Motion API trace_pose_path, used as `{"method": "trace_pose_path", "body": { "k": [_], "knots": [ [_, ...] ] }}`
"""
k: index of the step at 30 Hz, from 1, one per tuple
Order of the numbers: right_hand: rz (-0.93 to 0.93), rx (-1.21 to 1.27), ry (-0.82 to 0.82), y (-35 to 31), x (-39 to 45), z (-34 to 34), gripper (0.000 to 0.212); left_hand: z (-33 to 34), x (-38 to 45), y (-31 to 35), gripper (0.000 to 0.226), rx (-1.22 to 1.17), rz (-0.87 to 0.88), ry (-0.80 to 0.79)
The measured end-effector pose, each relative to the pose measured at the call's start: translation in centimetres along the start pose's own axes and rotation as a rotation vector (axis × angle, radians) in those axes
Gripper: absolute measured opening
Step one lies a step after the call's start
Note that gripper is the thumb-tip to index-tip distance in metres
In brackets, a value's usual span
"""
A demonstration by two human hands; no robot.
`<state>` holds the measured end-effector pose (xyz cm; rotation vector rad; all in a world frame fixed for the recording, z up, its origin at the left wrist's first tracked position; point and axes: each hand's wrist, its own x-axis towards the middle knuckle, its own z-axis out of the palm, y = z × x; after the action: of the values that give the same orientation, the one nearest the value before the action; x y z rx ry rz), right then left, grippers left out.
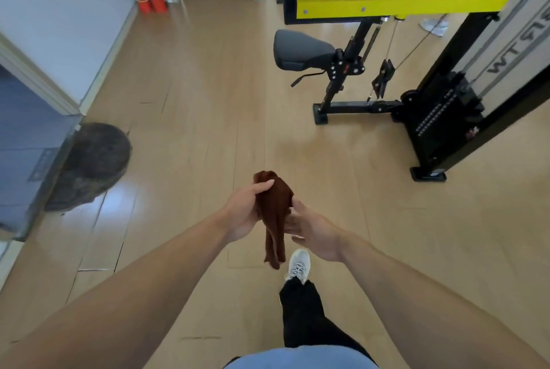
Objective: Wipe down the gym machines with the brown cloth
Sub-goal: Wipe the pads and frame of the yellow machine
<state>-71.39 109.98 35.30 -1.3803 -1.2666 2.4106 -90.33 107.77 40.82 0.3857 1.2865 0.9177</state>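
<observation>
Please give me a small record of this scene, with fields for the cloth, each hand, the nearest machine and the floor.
cloth: brown cloth, bunched, hanging down between the hands
left hand: left hand grips the cloth
right hand: right hand fingers relaxed, touching the cloth
machine: yellow-and-black gym machine ahead right, black seat, not yet touched
floor: wooden floor

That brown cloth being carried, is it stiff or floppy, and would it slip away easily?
Probably floppy: the brown cloth droops in loose folds below the left hand. Likely light, since the thumb and fingers alone hold it up. It looks soft and matte, so probably not slippery.
</observation>
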Motion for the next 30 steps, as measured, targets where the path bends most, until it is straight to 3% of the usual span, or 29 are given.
{"method": "trace_pose_path", "body": {
  "k": [3,9,14,17,21,26,28,30],
  "knots": [
    [-0.051,-0.143,-0.061,-5.6,4.9,-2.2,0.064,-2.0,5.4,5.1,0.037,-0.015,0.008,0.061],
    [-0.108,-0.269,0.023,-19.3,13.0,-7.4,0.052,-3.7,14.2,16.5,0.042,0.176,0.163,0.148],
    [-0.181,-0.090,0.063,-30.9,19.8,-9.0,0.042,-6.3,22.4,27.2,0.034,0.261,0.242,0.231],
    [-0.232,-0.088,0.104,-36.9,24.3,-9.1,0.024,-8.5,27.3,34.1,0.033,0.276,0.278,0.263],
    [-0.332,-0.087,0.235,-45.7,31.6,-8.4,0.034,-11.9,34.4,44.2,0.016,0.257,0.273,0.200],
    [-0.434,0.163,0.312,-56.0,38.2,-8.3,0.032,-14.6,41.2,53.4,0.035,0.205,0.195,-0.037],
    [-0.474,0.267,0.380,-61.0,40.5,-9.1,0.020,-14.9,44.5,56.9,0.046,0.211,0.112,-0.088],
    [-0.500,0.288,0.495,-65.5,42.3,-10.5,0.024,-14.6,47.5,60.0,0.049,0.208,0.051,-0.154]
  ]
}}
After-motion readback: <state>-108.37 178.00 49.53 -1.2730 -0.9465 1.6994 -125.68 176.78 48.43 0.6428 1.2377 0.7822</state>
